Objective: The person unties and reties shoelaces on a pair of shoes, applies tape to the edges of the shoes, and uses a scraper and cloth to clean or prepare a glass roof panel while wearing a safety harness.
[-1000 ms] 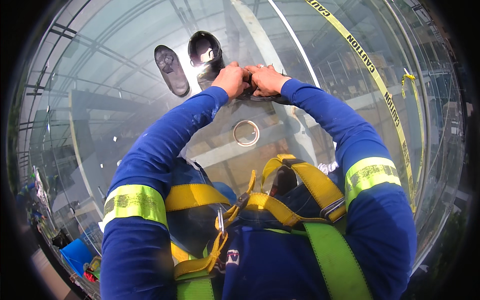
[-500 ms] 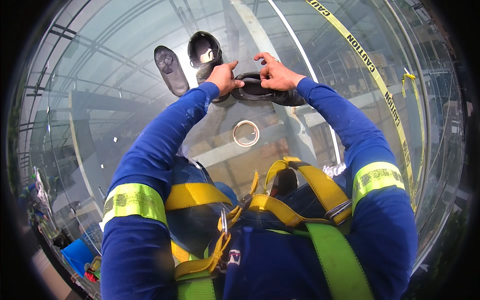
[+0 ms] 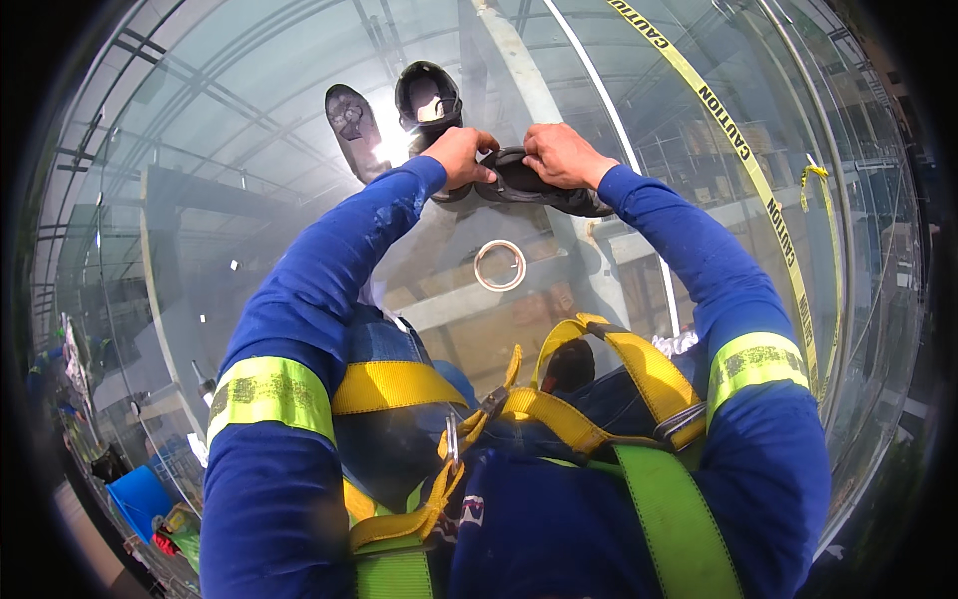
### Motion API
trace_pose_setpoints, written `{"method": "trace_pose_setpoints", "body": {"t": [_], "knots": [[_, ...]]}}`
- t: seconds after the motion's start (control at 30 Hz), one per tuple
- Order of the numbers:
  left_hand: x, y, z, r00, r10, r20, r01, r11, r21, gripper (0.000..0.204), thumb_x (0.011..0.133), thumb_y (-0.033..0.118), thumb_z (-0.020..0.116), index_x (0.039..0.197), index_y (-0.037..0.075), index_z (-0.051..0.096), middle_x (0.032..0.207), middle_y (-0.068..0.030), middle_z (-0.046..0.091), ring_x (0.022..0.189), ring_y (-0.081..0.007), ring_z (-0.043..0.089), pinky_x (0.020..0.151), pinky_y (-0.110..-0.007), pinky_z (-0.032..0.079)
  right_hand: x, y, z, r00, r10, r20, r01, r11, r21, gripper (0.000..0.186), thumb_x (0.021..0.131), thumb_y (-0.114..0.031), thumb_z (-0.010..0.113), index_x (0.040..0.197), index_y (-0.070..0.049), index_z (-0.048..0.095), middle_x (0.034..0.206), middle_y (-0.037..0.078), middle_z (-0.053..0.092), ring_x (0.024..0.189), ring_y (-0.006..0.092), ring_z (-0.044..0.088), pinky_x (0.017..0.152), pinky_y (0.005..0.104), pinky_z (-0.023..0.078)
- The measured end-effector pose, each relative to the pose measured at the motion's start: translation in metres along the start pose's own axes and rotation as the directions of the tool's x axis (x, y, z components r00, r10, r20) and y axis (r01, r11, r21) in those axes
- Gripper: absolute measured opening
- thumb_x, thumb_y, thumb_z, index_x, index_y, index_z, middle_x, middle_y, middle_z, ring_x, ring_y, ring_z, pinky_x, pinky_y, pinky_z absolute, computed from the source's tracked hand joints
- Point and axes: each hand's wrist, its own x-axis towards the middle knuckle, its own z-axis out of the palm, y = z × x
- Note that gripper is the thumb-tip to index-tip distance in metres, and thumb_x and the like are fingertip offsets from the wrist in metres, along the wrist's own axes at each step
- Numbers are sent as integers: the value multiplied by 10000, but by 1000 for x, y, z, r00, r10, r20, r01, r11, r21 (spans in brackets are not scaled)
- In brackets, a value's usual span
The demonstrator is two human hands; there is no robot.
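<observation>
With thumb and fingers, my left hand [image 3: 461, 158] pinches the near end of a black shoe [image 3: 529, 200] lying sideways on the glass surface. My right hand [image 3: 556, 157] grips the far edge of that shoe's dark opening with curled fingers. Just behind my left hand stands a black boot [image 3: 427, 95] with a pale insole inside. To its left lies a dark insole or sole [image 3: 349, 130]. A pale ring, perhaps a tape roll [image 3: 500, 287], rests below the shoe, nearer to me.
The glass surface [image 3: 249, 230] shows beams beneath it. Yellow caution tape [image 3: 768, 180] runs along the right, beside metal edge rails. A blue container [image 3: 140, 504] and mixed clutter sit at the lower left. My yellow harness straps [image 3: 544, 409] cross my lap.
My hands moved apart from their close grip on the shoe, my right index finger lifted, then my fingers closed on the shoe's rim again. The view has shifted slightly.
</observation>
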Motion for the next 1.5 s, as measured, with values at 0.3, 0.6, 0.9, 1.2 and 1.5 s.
{"method": "trace_pose_setpoints", "body": {"t": [0.3,0.6,0.9,1.2,1.5], "knots": [[-65,-15,-129,989,-79,125,147,426,-893,816,901,572,625,1467,36,387,1248,-170,618,1025,-263,667,862,-390,557,78,-96,-105,588,-157,-794,505,838,208,110,888,-79,705,987,-30,697,943,56,655,722,165,628,627,283,501],[-172,-131,-99,680,-690,-249,-239,113,-964,629,849,-106,583,1424,-6,349,1192,-207,588,1019,-307,661,840,-428,606,162,-142,14,770,-456,-446,543,836,80,324,853,-35,689,1171,-77,636,1203,121,595,1081,339,599,881,403,524],[-169,-198,1,250,-685,-684,732,597,-330,634,814,280,753,1374,116,505,1337,-197,508,1234,-373,494,1011,-510,416,69,-30,-17,989,-121,83,114,989,90,227,841,-113,721,1055,-42,695,1108,138,628,1045,350,611,907,413,503],[-125,-148,3,499,-827,-260,866,484,124,909,767,800,562,1532,479,190,1643,-180,3,1457,-547,62,1087,-766,101,69,-60,-11,998,-50,-24,53,986,157,405,857,-138,715,1246,-137,601,1196,142,565,1116,356,567,968,438,476],[-90,-62,-59,832,-137,-537,140,990,-36,455,802,244,765,1190,58,618,1174,-185,630,1057,-314,635,917,-394,505,38,-10,-76,908,364,207,-338,929,-148,443,797,-412,742,870,22,693,888,208,708,903,371,685,798,439,538]]}}
